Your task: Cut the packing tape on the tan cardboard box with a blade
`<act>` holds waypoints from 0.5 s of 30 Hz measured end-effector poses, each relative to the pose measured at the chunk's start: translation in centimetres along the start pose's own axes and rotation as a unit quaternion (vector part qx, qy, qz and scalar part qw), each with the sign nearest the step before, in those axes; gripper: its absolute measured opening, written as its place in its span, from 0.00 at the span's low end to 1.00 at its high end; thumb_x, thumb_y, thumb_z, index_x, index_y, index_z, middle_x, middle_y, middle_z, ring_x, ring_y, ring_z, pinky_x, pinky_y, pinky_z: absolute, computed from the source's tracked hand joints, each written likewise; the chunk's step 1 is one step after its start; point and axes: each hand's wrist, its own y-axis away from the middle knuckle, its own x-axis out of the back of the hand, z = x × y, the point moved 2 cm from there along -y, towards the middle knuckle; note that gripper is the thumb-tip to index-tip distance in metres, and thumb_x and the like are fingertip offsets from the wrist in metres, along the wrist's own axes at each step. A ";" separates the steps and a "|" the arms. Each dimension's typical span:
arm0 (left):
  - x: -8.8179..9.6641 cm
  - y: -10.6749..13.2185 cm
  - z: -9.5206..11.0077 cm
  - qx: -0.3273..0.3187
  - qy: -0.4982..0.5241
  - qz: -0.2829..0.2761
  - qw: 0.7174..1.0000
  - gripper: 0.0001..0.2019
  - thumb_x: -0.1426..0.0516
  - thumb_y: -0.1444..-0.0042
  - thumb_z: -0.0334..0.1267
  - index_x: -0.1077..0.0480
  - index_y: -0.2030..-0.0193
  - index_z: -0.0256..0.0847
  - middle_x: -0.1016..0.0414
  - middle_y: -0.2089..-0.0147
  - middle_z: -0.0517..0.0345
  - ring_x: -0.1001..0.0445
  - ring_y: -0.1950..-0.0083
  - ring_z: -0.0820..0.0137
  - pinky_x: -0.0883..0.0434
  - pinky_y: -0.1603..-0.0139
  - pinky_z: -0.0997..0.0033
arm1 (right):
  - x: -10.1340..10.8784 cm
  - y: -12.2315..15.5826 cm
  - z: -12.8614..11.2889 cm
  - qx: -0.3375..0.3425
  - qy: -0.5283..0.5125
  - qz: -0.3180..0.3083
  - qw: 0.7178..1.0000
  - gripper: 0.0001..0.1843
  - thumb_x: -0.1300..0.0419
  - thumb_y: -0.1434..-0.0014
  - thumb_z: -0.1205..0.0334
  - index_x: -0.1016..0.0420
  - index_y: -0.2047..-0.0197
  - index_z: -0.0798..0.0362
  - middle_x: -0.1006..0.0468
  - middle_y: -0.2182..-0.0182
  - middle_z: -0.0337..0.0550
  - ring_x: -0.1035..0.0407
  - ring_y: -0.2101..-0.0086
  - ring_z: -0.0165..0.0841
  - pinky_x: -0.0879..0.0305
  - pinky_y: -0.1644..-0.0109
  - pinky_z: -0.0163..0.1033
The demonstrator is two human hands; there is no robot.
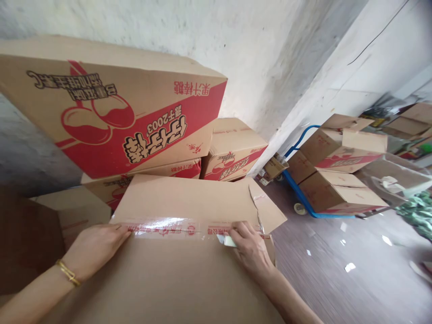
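Note:
A brown cardboard box (175,270) lies right in front of me, its top flaps sealed by a strip of clear tape with red print (168,227). My left hand (92,249), with a gold bracelet on the wrist, rests on the box's left edge, fingers curled against the tape's end. My right hand (251,249) presses near the tape's right end and pinches a small pale object (227,240) that I cannot make out. The far right flap (266,209) is torn and sticks out.
Red-and-brown printed cartons (111,117) are stacked against the white wall behind the box. A blue hand trolley (300,193) with several cartons (337,180) stands to the right. Paper scraps litter the grey floor (351,267). Green material (420,211) lies at far right.

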 end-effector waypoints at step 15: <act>0.0 -8.7 6.5 -0.202 -0.023 -0.016 0.979 0.27 0.39 0.48 0.54 0.34 0.40 0.55 0.41 0.35 0.48 0.41 0.34 0.53 0.39 0.36 0.48 | -2.6 0.8 -6.6 0.052 -0.065 0.038 0.996 0.13 0.44 0.41 0.68 0.28 0.53 0.55 0.22 0.57 0.43 0.34 0.57 0.36 0.39 0.59 0.42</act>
